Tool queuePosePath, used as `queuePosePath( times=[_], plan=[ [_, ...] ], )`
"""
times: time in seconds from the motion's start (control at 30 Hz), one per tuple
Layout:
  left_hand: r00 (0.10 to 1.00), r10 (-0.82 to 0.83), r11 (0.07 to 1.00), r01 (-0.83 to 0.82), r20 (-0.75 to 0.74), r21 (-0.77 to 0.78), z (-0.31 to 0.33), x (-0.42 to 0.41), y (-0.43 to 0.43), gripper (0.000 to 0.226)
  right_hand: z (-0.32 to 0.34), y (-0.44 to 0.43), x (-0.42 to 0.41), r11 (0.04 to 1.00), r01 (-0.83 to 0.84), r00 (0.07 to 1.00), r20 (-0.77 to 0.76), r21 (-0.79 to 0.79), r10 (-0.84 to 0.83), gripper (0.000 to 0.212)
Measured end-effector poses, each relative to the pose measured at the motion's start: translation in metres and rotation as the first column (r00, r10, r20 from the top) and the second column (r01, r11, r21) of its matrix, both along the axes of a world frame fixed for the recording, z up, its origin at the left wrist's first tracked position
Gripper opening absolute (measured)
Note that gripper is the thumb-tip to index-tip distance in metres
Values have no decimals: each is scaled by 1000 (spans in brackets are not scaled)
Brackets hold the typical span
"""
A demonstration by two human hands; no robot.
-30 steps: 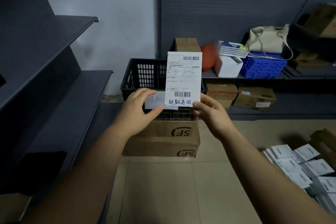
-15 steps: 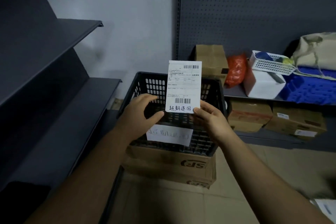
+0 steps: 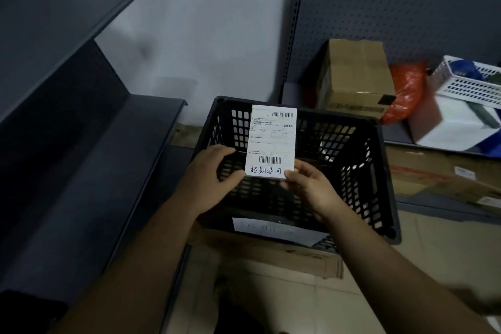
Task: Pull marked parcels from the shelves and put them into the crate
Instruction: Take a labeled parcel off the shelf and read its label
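One flat white parcel [image 3: 271,141]: printed label, two barcodes, black handwritten characters along bottom edge. Held upright over one black crate [image 3: 334,134]; left hand [image 3: 212,180], right hand [image 3: 311,190] each pinching lower corner.

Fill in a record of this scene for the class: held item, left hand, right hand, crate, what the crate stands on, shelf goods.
held item: white parcel, upright over the crate, handwritten mark below its barcode
left hand: pinches the parcel's lower left edge
right hand: pinches its lower right corner
crate: black crate, slotted walls, white label on near side
crate stands on: cardboard box
shelf goods: brown box, orange bag, white basket
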State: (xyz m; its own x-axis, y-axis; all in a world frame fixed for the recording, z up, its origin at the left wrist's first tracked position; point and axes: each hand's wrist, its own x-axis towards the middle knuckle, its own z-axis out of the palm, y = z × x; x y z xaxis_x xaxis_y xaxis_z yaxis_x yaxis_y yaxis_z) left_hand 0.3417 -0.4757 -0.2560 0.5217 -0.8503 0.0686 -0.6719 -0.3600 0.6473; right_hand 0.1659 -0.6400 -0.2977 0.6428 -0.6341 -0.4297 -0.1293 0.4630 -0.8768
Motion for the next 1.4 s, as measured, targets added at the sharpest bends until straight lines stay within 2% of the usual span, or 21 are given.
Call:
queuePosePath(
  times=[0.17, 0.3, 0.47, 0.6, 0.8, 0.93, 1.13, 1.3, 1.4],
  plan=[
    [998, -38, 999, 38, -52, 5, -33, 52, -21, 53, -39, -11, 47, 999, 8, 993, -120, 37, -3, 22],
    [997, -71, 997, 71, -41, -9, -54, 78, -31, 52, -71, -17, 77, 998, -32, 978, -203, 50, 41, 19],
    [996, -83, 997, 83, -31, -6, -71, 95, -29, 58, -107, -22, 97, 990, 3, 946, -322, 143, 44, 15],
    [999, -49, 998, 49, 19, -46, -80, 106, -37, 54, -143, -39, 115, 967, -23, 908, -400, 256, 127, 34],
    [996, 5, 998, 1, 88, -63, -86, 132, -45, 54, -171, -50, 135, 930, -51, 873, -436, 365, 219, 26],
    [998, 17, 999, -14, 60, -44, -96, 149, -49, 57, -188, -48, 150, 920, -50, 845, -474, 388, 245, 38],
    [1000, 22, 997, -21, 13, -76, -106, 163, -55, 58, -210, -46, 171, 935, -102, 767, -572, 338, 291, 38],
    [999, 47, 989, -47, -2, -143, -110, 174, -53, 54, -229, -50, 179, 953, -264, 629, -722, 151, 288, 41],
    [999, 50, 985, -51, -6, -164, -110, 177, -53, 53, -239, -48, 181, 939, -338, 613, -744, 58, 267, 46]
  ],
)
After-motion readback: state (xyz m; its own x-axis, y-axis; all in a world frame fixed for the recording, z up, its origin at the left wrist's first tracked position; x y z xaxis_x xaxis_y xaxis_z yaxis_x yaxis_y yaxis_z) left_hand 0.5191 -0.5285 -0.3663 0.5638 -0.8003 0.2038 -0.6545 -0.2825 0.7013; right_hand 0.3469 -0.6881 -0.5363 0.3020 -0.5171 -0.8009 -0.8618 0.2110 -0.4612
